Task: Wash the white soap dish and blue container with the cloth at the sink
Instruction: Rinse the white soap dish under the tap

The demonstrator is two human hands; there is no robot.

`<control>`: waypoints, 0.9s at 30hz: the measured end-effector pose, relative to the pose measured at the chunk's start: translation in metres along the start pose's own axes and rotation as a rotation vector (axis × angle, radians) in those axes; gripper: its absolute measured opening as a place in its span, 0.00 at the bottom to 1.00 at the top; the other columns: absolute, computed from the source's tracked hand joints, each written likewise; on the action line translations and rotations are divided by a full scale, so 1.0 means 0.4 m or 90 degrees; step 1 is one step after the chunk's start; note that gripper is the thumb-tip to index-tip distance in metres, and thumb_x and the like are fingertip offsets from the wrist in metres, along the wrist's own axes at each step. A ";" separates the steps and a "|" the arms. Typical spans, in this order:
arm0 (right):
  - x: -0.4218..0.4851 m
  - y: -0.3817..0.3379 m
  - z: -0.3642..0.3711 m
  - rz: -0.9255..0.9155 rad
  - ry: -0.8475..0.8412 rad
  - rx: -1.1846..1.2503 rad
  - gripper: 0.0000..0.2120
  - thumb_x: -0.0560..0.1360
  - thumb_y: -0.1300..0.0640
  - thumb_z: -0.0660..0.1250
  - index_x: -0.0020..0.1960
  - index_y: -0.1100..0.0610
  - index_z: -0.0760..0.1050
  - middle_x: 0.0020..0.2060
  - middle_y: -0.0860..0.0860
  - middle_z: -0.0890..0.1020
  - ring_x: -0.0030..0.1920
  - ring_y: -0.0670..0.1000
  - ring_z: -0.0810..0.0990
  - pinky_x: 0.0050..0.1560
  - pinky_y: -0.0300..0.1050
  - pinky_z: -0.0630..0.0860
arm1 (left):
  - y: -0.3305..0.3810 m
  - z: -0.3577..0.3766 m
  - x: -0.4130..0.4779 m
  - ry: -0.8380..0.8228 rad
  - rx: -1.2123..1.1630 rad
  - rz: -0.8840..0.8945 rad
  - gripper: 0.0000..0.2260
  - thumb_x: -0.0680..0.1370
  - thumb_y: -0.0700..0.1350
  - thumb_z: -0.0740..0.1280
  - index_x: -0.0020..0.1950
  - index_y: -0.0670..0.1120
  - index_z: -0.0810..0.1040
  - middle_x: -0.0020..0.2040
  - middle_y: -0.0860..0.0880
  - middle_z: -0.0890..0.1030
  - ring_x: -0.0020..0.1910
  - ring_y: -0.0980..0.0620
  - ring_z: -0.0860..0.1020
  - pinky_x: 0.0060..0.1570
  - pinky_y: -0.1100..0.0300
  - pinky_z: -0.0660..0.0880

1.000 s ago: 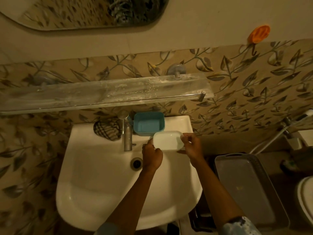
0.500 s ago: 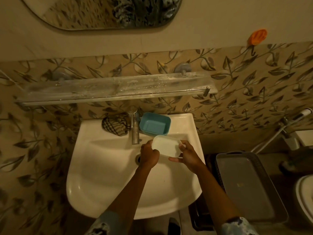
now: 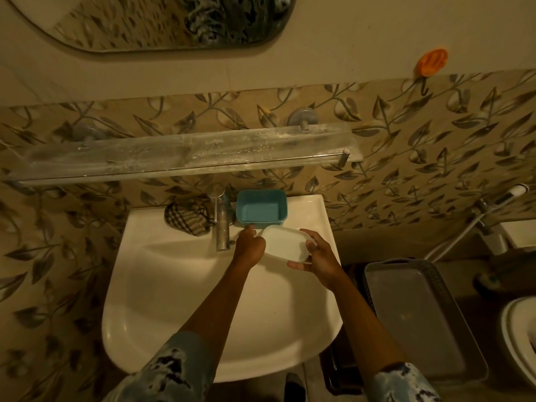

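Mid-frame, my left hand [image 3: 250, 250] and right hand [image 3: 320, 261] pinch the white soap dish [image 3: 285, 243] by its ends above the sink [image 3: 174, 285], just below the blue container [image 3: 261, 206]; it could slip from my fingers.

You are standing in a home bathroom. A white sink [image 3: 179, 314] is set against the wall, with a metal tap [image 3: 222, 224] at its back edge. A mirror [image 3: 174, 21] hangs above, and a smeared glass shelf [image 3: 174, 155] runs between the two. Leaf-patterned tiles [image 3: 420, 158] cover the lower wall, and an orange hook [image 3: 430, 62] sticks just above them. On the sink's back ledge a checked cloth [image 3: 187, 217] lies left of the tap and a blue container [image 3: 261, 207] sits right of it. A white soap dish [image 3: 285, 246] is over the basin's right side. To your right are a toilet [image 3: 519, 338], a hand sprayer [image 3: 516, 191] on the wall, and a grey plastic basket [image 3: 412, 314] beside the sink.
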State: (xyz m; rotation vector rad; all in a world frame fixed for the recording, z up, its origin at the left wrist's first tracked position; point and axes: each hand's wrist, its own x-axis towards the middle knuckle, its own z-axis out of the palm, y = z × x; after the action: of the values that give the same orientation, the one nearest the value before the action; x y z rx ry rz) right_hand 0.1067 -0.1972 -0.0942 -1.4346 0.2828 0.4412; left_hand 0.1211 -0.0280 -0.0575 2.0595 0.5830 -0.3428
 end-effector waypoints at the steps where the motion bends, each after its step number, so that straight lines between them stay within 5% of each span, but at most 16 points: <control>1: 0.000 0.003 -0.006 0.004 0.000 0.005 0.16 0.81 0.57 0.57 0.68 0.55 0.67 0.66 0.57 0.66 0.63 0.63 0.70 0.39 0.50 0.83 | 0.007 0.000 0.004 0.003 0.000 -0.011 0.19 0.76 0.36 0.56 0.66 0.40 0.70 0.65 0.38 0.74 0.62 0.39 0.73 0.58 0.49 0.71; 8: -0.014 0.001 -0.012 0.004 -0.012 0.008 0.16 0.80 0.57 0.58 0.68 0.54 0.67 0.65 0.56 0.67 0.63 0.61 0.71 0.41 0.52 0.84 | -0.002 0.011 0.009 0.012 -0.039 -0.042 0.17 0.76 0.36 0.55 0.65 0.39 0.70 0.64 0.37 0.74 0.62 0.38 0.73 0.61 0.45 0.70; 13: -0.021 0.008 -0.007 -0.007 -0.019 0.006 0.16 0.80 0.58 0.58 0.67 0.53 0.68 0.67 0.55 0.66 0.63 0.62 0.70 0.40 0.52 0.83 | -0.095 0.028 -0.008 0.028 -0.104 -0.115 0.11 0.76 0.40 0.56 0.53 0.42 0.76 0.61 0.37 0.76 0.60 0.35 0.74 0.62 0.39 0.71; 18: -0.035 0.004 0.010 -0.042 -0.024 -0.003 0.16 0.81 0.59 0.57 0.68 0.55 0.67 0.67 0.55 0.66 0.64 0.62 0.70 0.41 0.53 0.83 | -0.264 0.007 -0.072 -0.006 -0.126 -0.162 0.13 0.76 0.35 0.62 0.60 0.40 0.76 0.59 0.43 0.76 0.60 0.39 0.74 0.61 0.43 0.73; 22: -0.054 0.000 0.023 -0.081 -0.018 -0.028 0.16 0.81 0.58 0.56 0.69 0.57 0.67 0.66 0.54 0.66 0.63 0.61 0.70 0.40 0.52 0.83 | -0.357 -0.033 -0.102 0.001 -0.160 -0.219 0.12 0.76 0.35 0.62 0.59 0.37 0.76 0.61 0.34 0.76 0.59 0.34 0.75 0.58 0.39 0.75; 27: -0.084 -0.018 0.042 -0.170 -0.009 -0.081 0.17 0.81 0.57 0.55 0.69 0.58 0.66 0.63 0.51 0.67 0.56 0.50 0.72 0.39 0.47 0.84 | -0.374 -0.096 -0.152 0.021 -0.185 -0.218 0.16 0.77 0.35 0.59 0.65 0.39 0.72 0.65 0.38 0.75 0.63 0.38 0.74 0.60 0.46 0.75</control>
State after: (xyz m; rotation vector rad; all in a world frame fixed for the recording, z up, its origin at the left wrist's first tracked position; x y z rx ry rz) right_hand 0.0788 -0.1851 -0.0709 -1.5672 0.0492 0.2540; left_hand -0.0095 0.0557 -0.1172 1.6875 0.9517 -0.3964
